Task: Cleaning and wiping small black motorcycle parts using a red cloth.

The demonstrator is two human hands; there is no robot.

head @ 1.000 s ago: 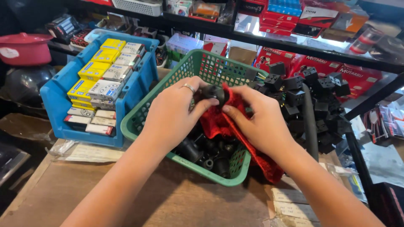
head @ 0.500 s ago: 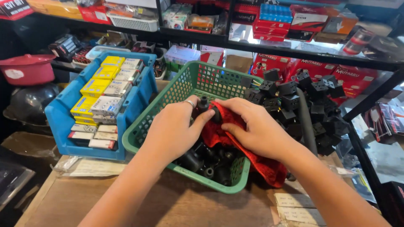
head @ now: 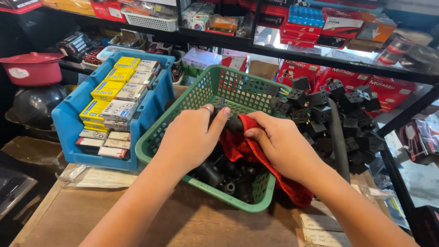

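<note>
In the head view, both hands met over a green basket [head: 183,114] that stood on a wooden desk [head: 183,219]. The left hand [head: 190,139], a ring on one finger, was curled shut around a black part [head: 234,123], thumb and forefinger pinching its near end. The right hand [head: 281,146] was closed on a red rag [head: 242,148], pressing the cloth against the same part with bent fingers; the rag wrapped under the part, lay across the basket's right side and hung over its rim down to the desk. The part sat above the middle of the basket, between the two hands and touching both. Below them, more black parts [head: 224,176] lay heaped in the basket's bottom. Just left of the basket stood a blue bin [head: 68,123] packed with small yellow and grey boxes [head: 112,98] in rows. To the right, a pile of black cube-shaped plugs [head: 334,110] rose beside the basket. Shelves [head: 292,50] behind held red cartons and other packaged goods, and a red pot [head: 34,68] sat at far left.
</note>
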